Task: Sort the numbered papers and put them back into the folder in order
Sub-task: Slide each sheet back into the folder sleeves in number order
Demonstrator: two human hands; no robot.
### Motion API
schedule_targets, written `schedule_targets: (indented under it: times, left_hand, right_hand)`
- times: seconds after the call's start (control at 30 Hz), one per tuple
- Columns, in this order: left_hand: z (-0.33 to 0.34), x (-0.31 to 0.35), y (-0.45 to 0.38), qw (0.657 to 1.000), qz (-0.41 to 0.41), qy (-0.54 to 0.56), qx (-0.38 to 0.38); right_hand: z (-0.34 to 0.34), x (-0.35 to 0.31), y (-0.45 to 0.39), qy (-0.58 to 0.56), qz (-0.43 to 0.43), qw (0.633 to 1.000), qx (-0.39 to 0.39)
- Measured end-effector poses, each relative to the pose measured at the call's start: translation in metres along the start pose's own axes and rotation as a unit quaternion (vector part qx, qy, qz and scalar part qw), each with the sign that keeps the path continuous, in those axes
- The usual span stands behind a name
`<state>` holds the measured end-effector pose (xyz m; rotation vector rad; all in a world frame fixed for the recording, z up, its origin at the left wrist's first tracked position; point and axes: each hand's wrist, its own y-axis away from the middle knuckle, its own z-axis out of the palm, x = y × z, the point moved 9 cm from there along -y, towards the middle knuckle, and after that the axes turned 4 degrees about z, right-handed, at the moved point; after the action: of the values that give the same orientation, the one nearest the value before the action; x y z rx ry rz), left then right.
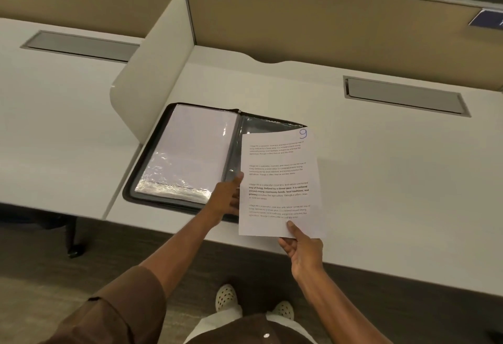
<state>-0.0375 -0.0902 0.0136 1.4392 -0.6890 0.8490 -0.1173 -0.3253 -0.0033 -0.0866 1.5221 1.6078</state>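
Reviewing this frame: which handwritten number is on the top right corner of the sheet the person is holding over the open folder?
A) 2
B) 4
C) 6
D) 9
D: a blue handwritten 9 sits in the upper right corner of the sheet, which the right hand pinches at its bottom edge while the left hand steadies its left side above the open folder.

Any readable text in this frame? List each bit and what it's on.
"9": handwritten in blue at the top right corner of the sheet, pinched by the right hand and touched by the left hand.
Four printed paragraphs on the same sheet: too small and blurred to quote reliably.
Blue sign on the partition, far right: cut off, unreadable.
Folder: no text visible.
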Motion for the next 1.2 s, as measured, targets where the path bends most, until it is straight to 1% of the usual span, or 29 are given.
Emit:
schedule_targets:
  times: [0.07,0.17,0.23,0.3,0.37,0.47,0.57,0.63,0.67,0.73,0.8,0.83,0.9,0.97,1.0,1.1,1.2]
  left_hand:
    - [0.003,-0.003,0.004,1.0,0.026,-0.002,0.0]
    - [-0.005,-0.001,0.007,0.996,0.07,-0.029,0.051]
    - [-0.016,0.002,0.009,0.993,0.084,-0.039,0.076]
    - [-0.026,0.003,0.011,0.992,0.087,-0.043,0.083]
    - [-0.036,0.002,0.011,0.993,0.086,-0.048,0.071]
    - [-0.042,-0.001,0.014,0.997,0.071,-0.039,0.016]
    - [-0.043,-0.006,0.022,0.998,0.044,-0.042,-0.033]
    - [-0.046,-0.011,0.028,0.999,0.015,0.004,-0.039]
    - [-0.047,-0.013,0.033,0.997,0.0,0.057,-0.043]
    - [-0.048,-0.019,0.042,0.982,-0.009,0.182,-0.043]
    - [-0.047,-0.025,0.051,0.962,0.01,0.273,-0.021]
    - [-0.043,-0.029,0.056,0.956,0.024,0.292,-0.005]
    - [-0.029,-0.035,0.066,0.96,0.058,0.273,0.03]
    - [-0.015,-0.036,0.075,0.961,0.08,0.25,0.089]
    - [-0.011,-0.036,0.079,0.955,0.083,0.252,0.129]
    - [-0.007,-0.043,0.084,0.931,0.073,0.267,0.236]
    - [-0.008,-0.059,0.09,0.909,0.047,0.27,0.314]
  right_hand:
    - [0.005,0.0,-0.001,0.021,-0.003,1.0,-0.005]
    - [0.008,-0.003,-0.004,0.065,-0.006,0.998,-0.019]
    - [0.005,-0.008,-0.007,0.073,-0.003,0.997,-0.018]
    - [0.003,-0.017,-0.012,0.092,-0.004,0.996,-0.012]
    - [0.007,-0.028,-0.019,0.149,-0.01,0.989,-0.02]
    - [0.023,-0.041,-0.028,0.245,0.005,0.968,-0.062]
    - [0.042,-0.053,-0.032,0.288,-0.006,0.953,-0.097]
    - [0.051,-0.056,-0.034,0.284,-0.013,0.954,-0.1]
    - [0.055,-0.055,-0.036,0.274,-0.014,0.957,-0.098]
    - [0.061,-0.051,-0.042,0.236,-0.011,0.967,-0.098]
    - [0.065,-0.046,-0.048,0.186,-0.007,0.977,-0.102]
    - [0.068,-0.044,-0.05,0.167,-0.005,0.98,-0.105]
    - [0.074,-0.04,-0.052,0.152,0.001,0.981,-0.124]
    - [0.081,-0.037,-0.052,0.173,0.0,0.973,-0.151]
    - [0.084,-0.035,-0.051,0.192,-0.002,0.968,-0.162]
    - [0.085,-0.034,-0.05,0.23,-0.003,0.957,-0.175]
    - [0.088,-0.036,-0.049,0.288,-0.004,0.935,-0.206]
